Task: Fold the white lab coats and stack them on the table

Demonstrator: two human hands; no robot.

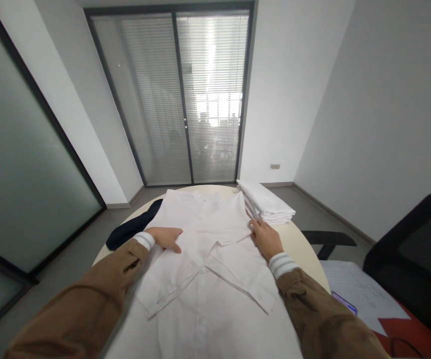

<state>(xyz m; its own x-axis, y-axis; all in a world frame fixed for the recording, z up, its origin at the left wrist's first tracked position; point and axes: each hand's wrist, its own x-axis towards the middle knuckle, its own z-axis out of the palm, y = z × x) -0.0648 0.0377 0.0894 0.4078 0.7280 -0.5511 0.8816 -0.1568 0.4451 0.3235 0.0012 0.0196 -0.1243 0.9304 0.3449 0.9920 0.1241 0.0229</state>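
Observation:
A white shirt (215, 304) lies spread over a round table, with a button strip down its lower middle. Its short sleeves or folded flaps (234, 271) angle across the middle. My left hand (166, 237) rests on the shirt's left side, fingers stretched and thumb apart. At the shirt's right edge is my right hand (266, 238), its fingers bent and pinching the cloth. A neat stack of folded white cloth (266, 199) sits just beyond my right hand. To the left, a dark navy cloth (135, 227) lies partly under the shirt.
The cream tabletop (307, 247) shows at the right rim. A black office chair (417, 249) stands at right, near papers (353, 284), a phone (344, 302) and a red surface (413, 334). Glass doors with blinds (185, 99) are behind the table.

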